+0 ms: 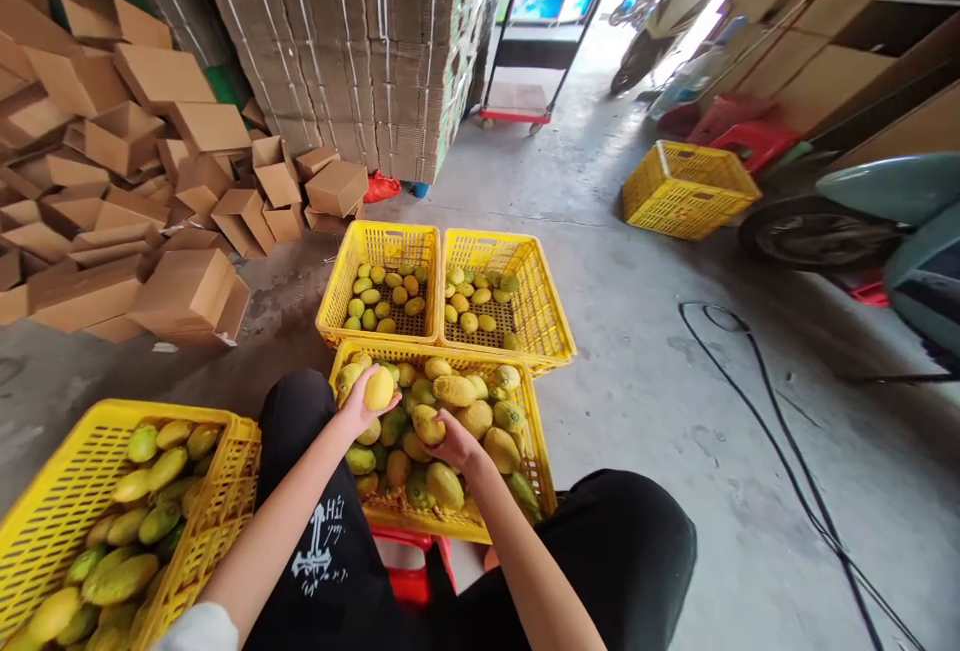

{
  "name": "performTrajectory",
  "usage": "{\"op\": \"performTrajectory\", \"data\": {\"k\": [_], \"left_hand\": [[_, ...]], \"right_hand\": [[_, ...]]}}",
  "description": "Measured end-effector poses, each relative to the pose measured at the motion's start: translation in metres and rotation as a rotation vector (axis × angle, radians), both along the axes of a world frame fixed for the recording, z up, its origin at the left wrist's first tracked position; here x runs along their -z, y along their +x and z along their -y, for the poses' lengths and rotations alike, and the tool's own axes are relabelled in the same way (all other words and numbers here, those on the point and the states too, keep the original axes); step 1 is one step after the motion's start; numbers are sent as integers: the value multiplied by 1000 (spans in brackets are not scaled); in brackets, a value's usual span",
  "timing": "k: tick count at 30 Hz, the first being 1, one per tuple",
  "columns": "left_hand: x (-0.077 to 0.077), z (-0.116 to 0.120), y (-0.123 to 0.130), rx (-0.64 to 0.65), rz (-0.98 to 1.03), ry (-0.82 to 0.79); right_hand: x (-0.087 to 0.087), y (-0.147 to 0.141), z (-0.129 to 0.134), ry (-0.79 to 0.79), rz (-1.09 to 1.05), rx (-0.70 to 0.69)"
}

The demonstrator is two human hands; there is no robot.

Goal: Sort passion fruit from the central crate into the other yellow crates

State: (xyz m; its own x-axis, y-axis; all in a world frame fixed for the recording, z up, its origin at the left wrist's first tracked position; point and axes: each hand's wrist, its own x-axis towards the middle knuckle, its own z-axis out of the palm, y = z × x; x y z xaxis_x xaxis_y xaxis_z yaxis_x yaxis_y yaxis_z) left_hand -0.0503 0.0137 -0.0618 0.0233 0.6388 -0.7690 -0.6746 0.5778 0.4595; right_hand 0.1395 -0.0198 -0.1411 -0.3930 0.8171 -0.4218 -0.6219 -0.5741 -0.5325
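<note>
My left hand [365, 401] is closed around a yellow papaya [379, 388], raised over the left part of the near yellow crate [536, 431]. In my right hand [455, 444] is another yellowish papaya [427, 425], gripped at its right end, low above the fruit. Green and yellow papayas [445, 486] of mixed sizes fill this crate between my knees. Just beyond it stand two more yellow crates, the left one [330, 306] and the right one [551, 311], each with a layer of papayas in the bottom.
At my left is another yellow crate [52, 466] of longer papayas. Open cardboard boxes [187, 291] lie heaped behind it, beside bundled flat cardboard [352, 61]. A hand trolley [517, 101], a yellow crate [686, 193], a scooter [885, 221] and a black cable [780, 431] are farther off.
</note>
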Motion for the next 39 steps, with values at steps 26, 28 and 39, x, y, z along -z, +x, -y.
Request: {"op": "performTrajectory", "data": {"k": [26,28,39], "left_hand": [[-20,66,3,33,337,172],[-21,66,3,-51,345,161],[-28,64,2,-212,362,199]], "right_hand": [[-95,52,51,-63,-48,222],[-97,53,51,-60,-12,218],[-104,56,55,-6,-251,303]]}}
